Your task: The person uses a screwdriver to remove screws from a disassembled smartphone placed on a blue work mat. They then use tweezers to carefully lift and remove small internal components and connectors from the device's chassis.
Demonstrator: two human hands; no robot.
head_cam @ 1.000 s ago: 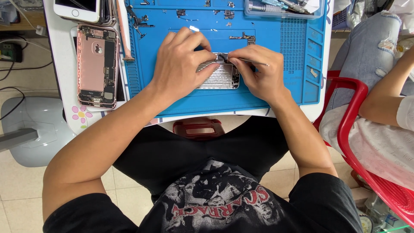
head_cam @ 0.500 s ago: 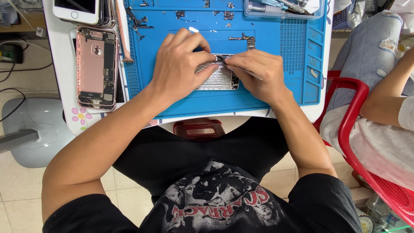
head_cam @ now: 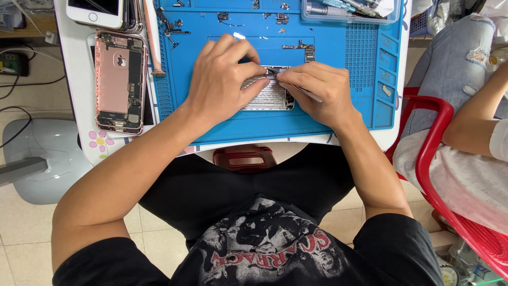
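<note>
A silver phone part with a ribbed metal plate (head_cam: 270, 96) lies on the blue repair mat (head_cam: 338, 47). My left hand (head_cam: 222, 79) rests on its left side, fingertips pinching near a small dark component at its top edge. My right hand (head_cam: 320, 90) holds a thin metal tool (head_cam: 309, 95), its tip hidden near that same top edge. Both hands meet over the part and hide much of it.
An opened rose-gold phone housing (head_cam: 119, 82) lies on the white table, left of the mat. A white phone (head_cam: 95, 11) sits above it. Small loose parts dot the mat; a clear tool tray (head_cam: 349, 11) stands at its top right. Another person sits on a red chair (head_cam: 439, 175), right.
The hands have stayed over the silver part, with only slight shifts of the fingers. Nothing else has moved.
</note>
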